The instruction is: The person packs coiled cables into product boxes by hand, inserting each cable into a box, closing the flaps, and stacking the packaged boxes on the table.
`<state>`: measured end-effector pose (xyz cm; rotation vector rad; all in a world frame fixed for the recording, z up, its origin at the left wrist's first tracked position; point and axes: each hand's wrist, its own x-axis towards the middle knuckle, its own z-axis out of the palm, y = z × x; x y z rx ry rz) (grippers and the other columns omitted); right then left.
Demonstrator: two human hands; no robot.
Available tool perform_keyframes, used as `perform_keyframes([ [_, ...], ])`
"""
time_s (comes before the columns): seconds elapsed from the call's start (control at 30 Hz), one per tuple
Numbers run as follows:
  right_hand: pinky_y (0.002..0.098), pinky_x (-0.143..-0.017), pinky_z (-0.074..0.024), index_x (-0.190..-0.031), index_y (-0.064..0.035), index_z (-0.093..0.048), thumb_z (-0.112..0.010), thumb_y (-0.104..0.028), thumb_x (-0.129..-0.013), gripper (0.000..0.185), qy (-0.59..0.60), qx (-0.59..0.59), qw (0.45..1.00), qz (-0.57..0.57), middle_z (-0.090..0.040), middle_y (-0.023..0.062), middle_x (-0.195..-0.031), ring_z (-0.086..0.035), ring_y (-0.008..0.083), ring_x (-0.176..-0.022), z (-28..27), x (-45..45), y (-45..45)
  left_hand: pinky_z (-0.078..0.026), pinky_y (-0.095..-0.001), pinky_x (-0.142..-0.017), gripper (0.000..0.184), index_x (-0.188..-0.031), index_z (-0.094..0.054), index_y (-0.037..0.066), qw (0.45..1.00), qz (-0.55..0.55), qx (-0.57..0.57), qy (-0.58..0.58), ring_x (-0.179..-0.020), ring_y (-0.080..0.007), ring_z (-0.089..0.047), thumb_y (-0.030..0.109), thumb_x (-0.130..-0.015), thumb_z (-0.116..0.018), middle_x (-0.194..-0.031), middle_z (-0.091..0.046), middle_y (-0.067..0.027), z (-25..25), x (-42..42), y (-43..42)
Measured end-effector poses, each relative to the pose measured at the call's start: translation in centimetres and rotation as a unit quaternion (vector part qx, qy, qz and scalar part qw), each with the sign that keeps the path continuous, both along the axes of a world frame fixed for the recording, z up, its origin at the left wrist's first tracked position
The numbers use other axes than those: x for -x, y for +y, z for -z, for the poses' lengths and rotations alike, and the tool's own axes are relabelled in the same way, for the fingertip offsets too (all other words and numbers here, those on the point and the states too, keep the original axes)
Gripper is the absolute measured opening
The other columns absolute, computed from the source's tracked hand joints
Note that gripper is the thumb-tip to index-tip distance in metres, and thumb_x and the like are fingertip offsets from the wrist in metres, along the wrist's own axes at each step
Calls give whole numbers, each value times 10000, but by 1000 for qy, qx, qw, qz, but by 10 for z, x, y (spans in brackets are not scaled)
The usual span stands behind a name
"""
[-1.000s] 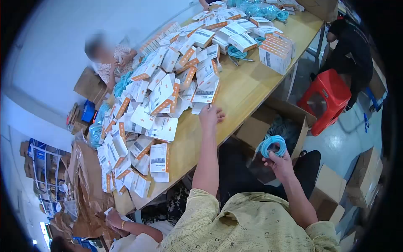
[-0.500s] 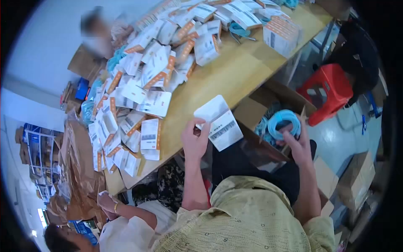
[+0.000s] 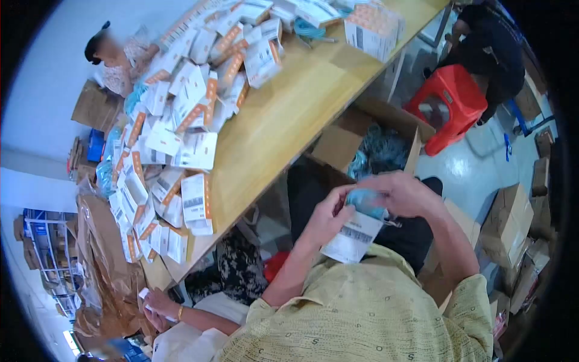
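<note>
My left hand (image 3: 329, 216) grips a small white box (image 3: 353, 239) with a printed label, held low in front of my shirt. At the upper end of that box is a coiled light-blue cable (image 3: 365, 200), partly covered by my fingers. My right hand (image 3: 410, 194) is closed on the cable and smeared by motion. How far the coil sits inside the box cannot be made out. Just beyond my hands, an open carton (image 3: 416, 154) on the floor side holds more coiled blue cables (image 3: 385, 151).
White-and-orange boxes (image 3: 193, 99) lie heaped on the wooden table (image 3: 289, 123). A red stool (image 3: 452, 99) and cardboard boxes (image 3: 508, 223) stand to the right. A co-worker's hand (image 3: 158, 308) holds something white at left. Other people are at the far left and far right.
The white box has moved down and right, nearer my body. My right hand has brought the cable coil left to the box's end. My view has shifted slightly right.
</note>
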<state>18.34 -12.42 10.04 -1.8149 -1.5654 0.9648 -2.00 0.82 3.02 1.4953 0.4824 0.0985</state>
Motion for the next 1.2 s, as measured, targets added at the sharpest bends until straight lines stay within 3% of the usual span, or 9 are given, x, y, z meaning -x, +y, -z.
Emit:
perform_keyframes([
  [0.07, 384, -792, -525, -1260, -94, -607, -663, -31, -846, 422, -8, 97, 990, -104, -711, 114, -1061, -661, 304, -883, 12, -1, 6, -480, -274, -903, 458, -1402, -502, 16, 998, -12, 46, -32, -1047, -170, -614, 69, -955, -584, -1236, -641, -139, -2, -5, -11],
  [0.33, 424, -758, -522, -1087, -64, -657, -596, -190, -934, 207, -106, 36, 993, 43, -676, 108, -1180, -651, 377, -878, 33, 32, 0, -474, -282, -940, 440, -1422, -484, 2, 994, -78, 64, -32, -1079, -184, -605, 75, -993, -549, -1280, -625, -132, 15, 8, -12],
  [0.43, 431, -737, -521, -1043, -52, -654, -579, -243, -956, 223, -149, 91, 985, -10, -692, 120, -1114, -647, 357, -852, 39, 46, 6, -468, -282, -951, 441, -1429, -481, 2, 996, -82, 34, -26, -1097, -189, -599, 77, -998, -540, -1289, -621, -133, 22, 14, -19],
  [0.6, 427, -742, -516, -1084, -47, -677, -559, -346, -972, 341, -93, 62, 985, -132, -709, 165, -1008, -640, 361, -830, 43, 42, 16, -425, -291, -1020, 461, -1473, -449, 13, 994, -96, 36, -28, -1192, -199, -559, 131, -1031, -512, -1369, -578, -141, 15, 23, -16],
  [0.67, 437, -755, -512, -1116, -38, -673, -550, -366, -974, 378, -14, 133, 980, -146, -707, 174, -1032, -636, 377, -831, 37, 39, 16, -413, -306, -1049, 500, -1505, -410, 20, 995, -98, 34, -1, -1227, -218, -548, 158, -1037, -518, -1414, -548, -155, 16, 33, -20],
  [0.77, 436, -774, -517, -1117, -32, -674, -560, -373, -982, 384, -59, 97, 982, -151, -711, 170, -1045, -646, 365, -849, 59, 43, 12, -405, -323, -1070, 535, -1530, -371, 23, 992, -110, -58, -10, -1255, -239, -539, 180, -1041, -523, -1446, -521, -174, 22, 43, -29],
  [0.83, 420, -780, -524, -1107, -32, -681, -600, -388, -961, 394, -198, -83, 974, -71, -719, 156, -1044, -655, 337, -869, 69, 53, 7, -415, -340, -1068, 551, -1540, -343, 19, 985, -164, -43, -22, -1262, -259, -539, 184, -1045, -520, -1460, -504, -195, 31, 46, -31],
  [1.0, 405, -796, -532, -1092, -48, -693, -631, -387, -936, 378, -162, 145, 974, -60, -713, 149, -1060, -653, 331, -880, 28, 46, 7, -429, -351, -1056, 567, -1548, -315, 17, 988, -148, 24, -32, -1255, -272, -540, 176, -1045, -522, -1464, -489, -208, 27, 25, -48],
  [1.2, 380, -792, -539, -1078, -54, -709, -648, -335, -928, 324, -125, 190, 967, -111, -706, 163, -1026, -651, 346, -864, 23, 27, -7, -452, -353, -1025, 548, -1532, -325, 22, 983, -135, 74, -98, -1209, -269, -558, 162, -1041, -522, -1427, -508, -213, 43, 19, -70],
])
